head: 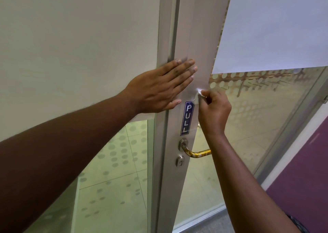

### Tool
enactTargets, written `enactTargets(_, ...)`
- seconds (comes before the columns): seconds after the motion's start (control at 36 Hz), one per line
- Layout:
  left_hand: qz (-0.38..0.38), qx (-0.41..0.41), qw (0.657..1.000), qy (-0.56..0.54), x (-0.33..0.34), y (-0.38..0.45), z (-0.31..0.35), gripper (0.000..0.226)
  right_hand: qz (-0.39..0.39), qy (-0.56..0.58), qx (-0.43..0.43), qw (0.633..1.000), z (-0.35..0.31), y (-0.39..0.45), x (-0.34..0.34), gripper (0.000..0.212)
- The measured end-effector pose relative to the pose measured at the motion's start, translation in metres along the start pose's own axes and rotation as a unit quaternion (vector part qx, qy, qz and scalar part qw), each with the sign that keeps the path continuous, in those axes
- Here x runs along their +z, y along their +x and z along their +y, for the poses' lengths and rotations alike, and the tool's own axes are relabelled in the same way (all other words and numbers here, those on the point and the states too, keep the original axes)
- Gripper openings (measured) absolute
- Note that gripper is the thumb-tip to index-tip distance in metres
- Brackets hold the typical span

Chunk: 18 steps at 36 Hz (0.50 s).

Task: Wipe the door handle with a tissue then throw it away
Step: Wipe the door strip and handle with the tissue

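Head view: right hand (213, 111) pinches a small crumpled white tissue (197, 97) in its fingertips, pressed on the door's metal stile just above the top edge of the blue PULL sticker (186, 118). Left hand (159, 88) is flat, fingers spread and released, palm across the seam between stile and door frame (164, 42), steadying the door. Door handle (194, 150), a lever with a brassy wrapped bar, sits well below the tissue, under the sticker; the right forearm hides its far end. Keyhole (180, 161) just under it. Handle looks not yet wiped. To do it well: bring the tissue down past the sticker, wrap it around the bar, rub from rose to tip, keep the left palm bracing. No bin in view.
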<state>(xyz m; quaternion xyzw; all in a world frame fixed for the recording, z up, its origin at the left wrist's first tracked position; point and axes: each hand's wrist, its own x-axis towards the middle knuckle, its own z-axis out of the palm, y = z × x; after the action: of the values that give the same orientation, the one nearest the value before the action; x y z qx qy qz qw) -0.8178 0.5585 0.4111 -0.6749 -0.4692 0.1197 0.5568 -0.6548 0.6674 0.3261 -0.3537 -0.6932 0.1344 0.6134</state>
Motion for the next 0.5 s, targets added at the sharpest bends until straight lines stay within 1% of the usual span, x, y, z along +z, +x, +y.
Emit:
enactTargets(0.11, -0.005, -0.003, 1.000, -0.001, 0.001, 0.000, 0.001, 0.075, -0.002, -0.038, -0.085, 0.996, 0.003, -0.013, 0.003, 0.007)
enactTargets(0.19, -0.001, -0.001, 1.000, 0.002, 0.002, -0.001, -0.001, 0.076, -0.023, -0.047, -0.113, 0.992, 0.012, -0.029, 0.003, 0.014)
enactTargets(0.28, -0.017, 0.000, 1.000, -0.010, 0.000, -0.001, -0.001, 0.077, -0.066, -0.055, -0.098, 0.991, 0.018, -0.037, -0.001, 0.016)
enactTargets(0.36, -0.016, -0.002, 1.000, -0.013, -0.001, 0.000, 0.000, 0.077, -0.088, -0.030, -0.052, 0.994, 0.023, -0.035, -0.009, 0.020)
enactTargets(0.44, -0.002, -0.002, 1.000, -0.017, -0.005, -0.001, 0.000, 0.077, -0.055, -0.006, -0.038, 0.998, 0.019, -0.021, -0.017, 0.020)
enactTargets(0.5, -0.010, 0.002, 1.000, -0.017, 0.000, -0.001, 0.000, 0.077, -0.030, 0.007, -0.041, 0.999, 0.012, -0.012, -0.018, 0.023)
